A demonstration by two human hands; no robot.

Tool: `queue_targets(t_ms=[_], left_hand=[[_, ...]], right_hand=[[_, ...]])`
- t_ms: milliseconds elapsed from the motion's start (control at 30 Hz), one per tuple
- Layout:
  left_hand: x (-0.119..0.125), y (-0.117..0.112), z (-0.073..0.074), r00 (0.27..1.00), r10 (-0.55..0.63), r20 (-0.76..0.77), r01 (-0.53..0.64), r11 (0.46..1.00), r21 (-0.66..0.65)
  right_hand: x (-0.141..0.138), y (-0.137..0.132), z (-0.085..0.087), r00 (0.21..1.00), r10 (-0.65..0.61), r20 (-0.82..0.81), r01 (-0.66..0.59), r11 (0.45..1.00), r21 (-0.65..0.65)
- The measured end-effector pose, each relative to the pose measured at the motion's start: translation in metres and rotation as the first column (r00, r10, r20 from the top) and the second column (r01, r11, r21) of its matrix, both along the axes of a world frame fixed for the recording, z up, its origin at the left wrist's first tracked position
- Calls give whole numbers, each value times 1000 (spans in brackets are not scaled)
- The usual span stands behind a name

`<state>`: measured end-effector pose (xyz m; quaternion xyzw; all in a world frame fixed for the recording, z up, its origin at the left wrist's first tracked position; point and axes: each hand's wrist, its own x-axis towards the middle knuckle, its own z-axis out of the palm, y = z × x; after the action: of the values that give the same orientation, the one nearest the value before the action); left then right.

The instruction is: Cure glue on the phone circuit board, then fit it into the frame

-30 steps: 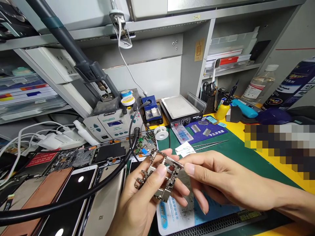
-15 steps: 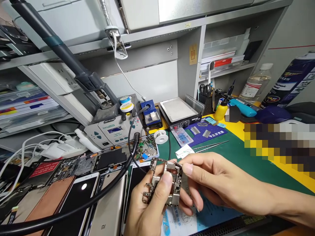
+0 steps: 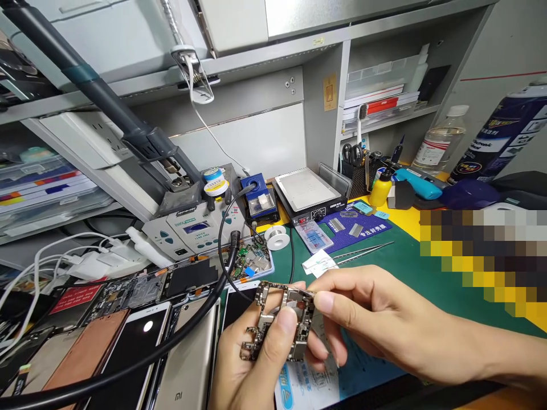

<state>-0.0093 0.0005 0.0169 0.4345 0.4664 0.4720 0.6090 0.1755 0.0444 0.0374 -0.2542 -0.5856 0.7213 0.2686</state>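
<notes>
A phone circuit board point(image 3: 302, 337), brown-black with silver shields and cut-out openings, is gripped in my left hand point(image 3: 262, 364). My left thumb lies across its face while the fingers support it from behind. The thumb and index finger of my right hand point(image 3: 380, 324) pinch at the board's upper right corner; whether something thin is also between them I cannot tell. Under my hands lies a blue-and-white printed sheet point(image 3: 329, 384) on the green mat point(image 3: 410, 279). Tweezers point(image 3: 363, 252) rest beyond my right hand, beside a small white paper point(image 3: 318, 263).
Several phones, including a gold one point(image 3: 186, 353), lie at left beneath a thick black hose point(image 3: 171, 341). Behind stand a soldering station point(image 3: 196, 230), a solder spool point(image 3: 277, 238), a heating plate point(image 3: 310, 191) and a yellow bottle point(image 3: 380, 189). A parts tray point(image 3: 254, 259) holds loose boards.
The board has tipped a little and moved slightly down and left in my left hand's grip. My right fingertips stay at its corner. The whole view has shifted slightly.
</notes>
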Motion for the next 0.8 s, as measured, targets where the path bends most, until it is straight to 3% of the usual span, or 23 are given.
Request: queue_targets(t_ms=[200, 333, 567, 800], left_hand=[[-1, 0, 1, 1000, -21, -1, 21, 998, 63], [0, 1, 2, 1000, -16, -14, 18, 989, 149], [-5, 0, 3, 1000, 1, -1, -1, 973, 233], [-9, 0, 3, 999, -27, -32, 34, 966, 256]], right_hand=[[1, -2, 6, 998, -31, 55, 21, 986, 164], [3, -6, 2, 996, -63, 66, 38, 943, 330], [9, -10, -8, 974, -220, 61, 132, 762, 634], [12, -9, -5, 959, -268, 88, 84, 569, 818]])
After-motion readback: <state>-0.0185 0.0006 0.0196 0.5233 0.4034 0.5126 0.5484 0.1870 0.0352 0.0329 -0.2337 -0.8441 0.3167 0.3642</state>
